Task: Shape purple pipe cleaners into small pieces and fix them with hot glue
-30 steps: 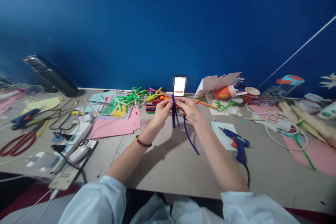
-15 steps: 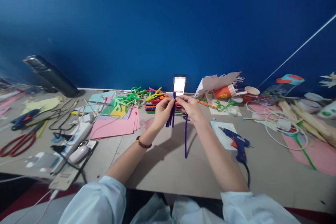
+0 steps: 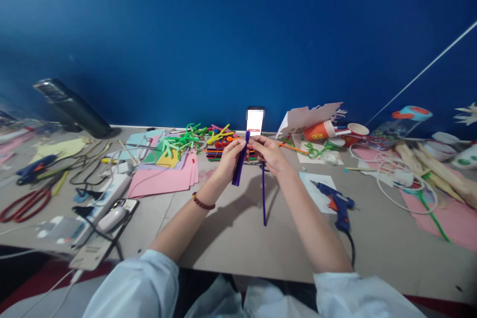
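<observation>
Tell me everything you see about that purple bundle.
The purple bundle is several slim, fuzzy-looking strands. It slants, narrow top up, loose ends hanging lower left. The left hand pinches it near the top, with the right hand close at its other side. A longer purple strand hangs below the right hand; any join is hidden.

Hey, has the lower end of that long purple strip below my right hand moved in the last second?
Yes. The long purple strip has shifted left: its lower end is now farther from the blue glue gun, which lies unmoved.
</observation>
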`<state>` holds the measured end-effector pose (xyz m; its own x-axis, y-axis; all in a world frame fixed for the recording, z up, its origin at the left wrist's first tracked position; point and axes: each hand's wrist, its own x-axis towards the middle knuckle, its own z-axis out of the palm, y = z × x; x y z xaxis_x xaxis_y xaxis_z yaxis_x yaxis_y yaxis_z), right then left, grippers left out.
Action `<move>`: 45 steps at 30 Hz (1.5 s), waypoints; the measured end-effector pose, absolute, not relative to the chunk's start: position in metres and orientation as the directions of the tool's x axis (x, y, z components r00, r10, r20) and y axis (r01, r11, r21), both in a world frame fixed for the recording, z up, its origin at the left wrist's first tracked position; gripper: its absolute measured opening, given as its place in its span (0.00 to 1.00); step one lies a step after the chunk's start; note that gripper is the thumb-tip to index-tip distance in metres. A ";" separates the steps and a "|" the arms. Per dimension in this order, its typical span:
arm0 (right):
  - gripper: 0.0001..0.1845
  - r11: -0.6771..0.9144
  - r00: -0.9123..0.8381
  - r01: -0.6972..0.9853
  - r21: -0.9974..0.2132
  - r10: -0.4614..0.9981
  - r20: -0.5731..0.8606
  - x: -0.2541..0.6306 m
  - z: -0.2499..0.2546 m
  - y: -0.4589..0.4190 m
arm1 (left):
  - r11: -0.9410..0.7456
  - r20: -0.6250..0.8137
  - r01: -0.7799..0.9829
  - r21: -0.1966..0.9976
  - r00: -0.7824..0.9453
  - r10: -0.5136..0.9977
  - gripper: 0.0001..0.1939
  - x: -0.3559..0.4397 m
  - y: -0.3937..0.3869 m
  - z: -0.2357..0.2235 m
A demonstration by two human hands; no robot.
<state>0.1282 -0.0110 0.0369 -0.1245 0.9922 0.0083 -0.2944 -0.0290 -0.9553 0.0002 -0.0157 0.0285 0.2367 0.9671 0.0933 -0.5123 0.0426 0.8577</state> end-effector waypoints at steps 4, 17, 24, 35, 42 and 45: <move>0.22 -0.031 -0.154 -0.295 -0.955 0.988 0.016 0.129 0.034 -0.010 | 0.114 0.046 -0.521 0.846 0.284 0.958 0.10 -0.001 -0.012 0.027; 0.17 0.032 -0.060 -0.208 -0.978 0.997 0.045 0.135 0.035 -0.008 | -0.031 0.106 -0.358 0.933 0.191 0.976 0.16 -0.002 -0.011 0.024; 0.15 0.087 -0.047 -0.184 -0.979 0.994 0.097 0.132 0.042 -0.013 | -0.145 0.199 -0.278 0.949 0.176 0.964 0.16 -0.005 -0.014 0.029; 0.16 0.055 -0.066 -0.180 -0.982 0.995 0.068 0.133 0.034 -0.009 | -0.183 0.219 -0.248 0.951 0.128 0.967 0.17 -0.002 -0.015 0.028; 0.18 -0.008 -0.037 -0.219 -0.976 0.999 0.000 0.129 0.035 -0.010 | -0.205 0.236 -0.227 0.952 0.121 0.964 0.17 -0.001 -0.014 0.024; 0.18 0.007 -0.010 -0.198 -0.980 1.000 0.009 0.128 0.037 -0.012 | -0.297 0.317 -0.164 0.941 0.110 0.942 0.17 -0.001 -0.014 0.025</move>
<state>0.1284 -0.0119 0.0375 -0.0101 0.9999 0.0091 -0.1981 0.0069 -0.9802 -0.0010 -0.0142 0.0246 0.1098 0.9421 0.3168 -0.1636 -0.2972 0.9407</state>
